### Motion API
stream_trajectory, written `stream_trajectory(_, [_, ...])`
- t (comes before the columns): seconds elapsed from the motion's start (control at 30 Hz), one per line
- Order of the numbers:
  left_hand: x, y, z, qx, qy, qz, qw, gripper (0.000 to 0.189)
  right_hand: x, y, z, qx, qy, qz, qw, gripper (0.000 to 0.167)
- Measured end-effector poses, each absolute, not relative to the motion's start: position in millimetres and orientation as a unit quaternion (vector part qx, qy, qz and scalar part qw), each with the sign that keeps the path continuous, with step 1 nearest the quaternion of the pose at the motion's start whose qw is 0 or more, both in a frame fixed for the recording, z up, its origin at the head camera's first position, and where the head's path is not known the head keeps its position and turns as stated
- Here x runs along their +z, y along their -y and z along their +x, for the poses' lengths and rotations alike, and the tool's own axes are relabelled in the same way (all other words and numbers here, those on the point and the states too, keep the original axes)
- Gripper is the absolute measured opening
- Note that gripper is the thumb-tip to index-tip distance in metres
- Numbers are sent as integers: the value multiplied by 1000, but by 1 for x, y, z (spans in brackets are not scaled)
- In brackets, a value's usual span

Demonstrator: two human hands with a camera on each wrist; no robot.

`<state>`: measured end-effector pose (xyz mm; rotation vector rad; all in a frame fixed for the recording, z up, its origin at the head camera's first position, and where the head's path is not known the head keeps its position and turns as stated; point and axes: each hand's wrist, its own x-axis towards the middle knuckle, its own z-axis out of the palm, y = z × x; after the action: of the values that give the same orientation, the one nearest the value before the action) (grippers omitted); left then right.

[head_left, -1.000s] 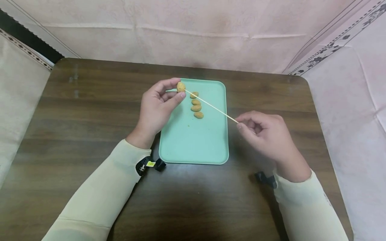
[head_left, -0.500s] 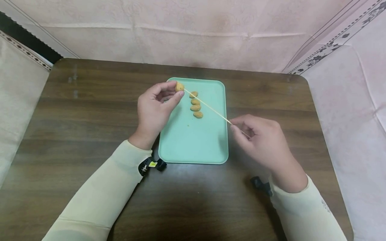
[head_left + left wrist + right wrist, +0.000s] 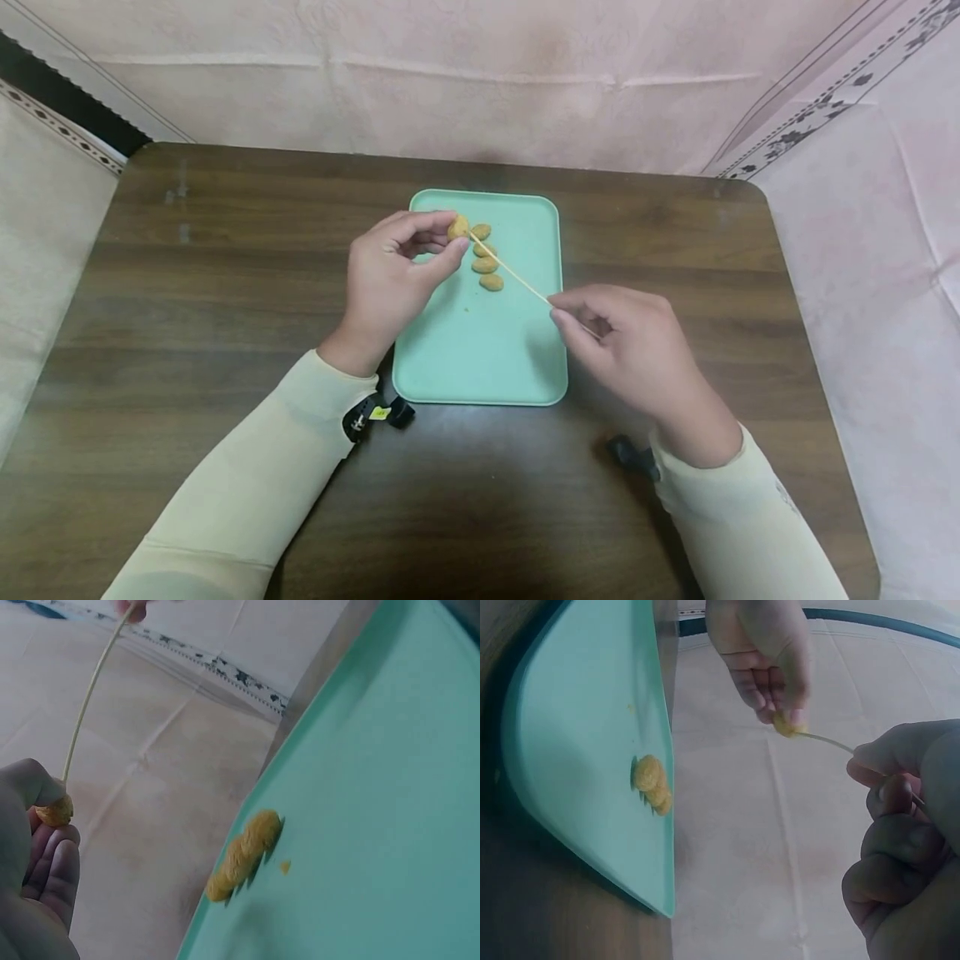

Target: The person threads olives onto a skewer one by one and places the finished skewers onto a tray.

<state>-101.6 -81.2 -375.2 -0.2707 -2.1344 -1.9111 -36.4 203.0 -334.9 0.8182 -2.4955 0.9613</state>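
In the head view my left hand (image 3: 397, 275) pinches a golden-brown, nugget-like piece (image 3: 458, 227) between thumb and fingers, above the far left of a mint-green tray (image 3: 480, 358). Thumb and index finger of my right hand (image 3: 622, 342) pinch a thin wooden skewer (image 3: 517, 277) over the tray's right edge. The skewer slants up to the left, its far end meeting the held piece. Its near end runs under my right palm. Both wrist views show the skewer (image 3: 88, 694) slightly bowed. Several similar golden-brown pieces (image 3: 484, 265) lie in a row on the tray.
The tray lies on a dark brown wooden table (image 3: 225, 300). Pale cloth (image 3: 465, 100) hangs behind the table and at both sides. A small crumb (image 3: 285, 867) lies on the tray near the row of pieces.
My right hand has shifted its pinch up the skewer, leaving its end sticking out behind, and moved left. My left hand, still holding the piece, has moved slightly right over the last half second.
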Motion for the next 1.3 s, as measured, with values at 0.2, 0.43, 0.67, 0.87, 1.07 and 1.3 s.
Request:
stream_trajectory(0.2, [-369, 70, -91, -627, 756, -134, 129, 26, -337, -197, -42, 366, 878, 270, 150, 15])
stream_trajectory(0.43, [-365, 50, -75, -578, 775, -210, 149, 26, -342, -191, -46, 387, 873, 254, 153, 13])
stream_trajectory(0.67, [-362, 39, -63, -563, 775, -242, 154, 27, -344, -188, -46, 396, 877, 230, 142, 13])
stream_trajectory(0.87, [-363, 37, -61, -556, 778, -249, 151, 29, -345, -186, -47, 398, 879, 218, 144, 10])
stream_trajectory(1.07, [-364, 40, -67, -518, 794, -283, 147, 35, -350, -187, -50, 385, 890, 191, 152, 10])
stream_trajectory(1.3, [-365, 50, -79, -413, 856, -297, 93, 51, -357, -199, -59, 381, 905, 115, 151, 13])
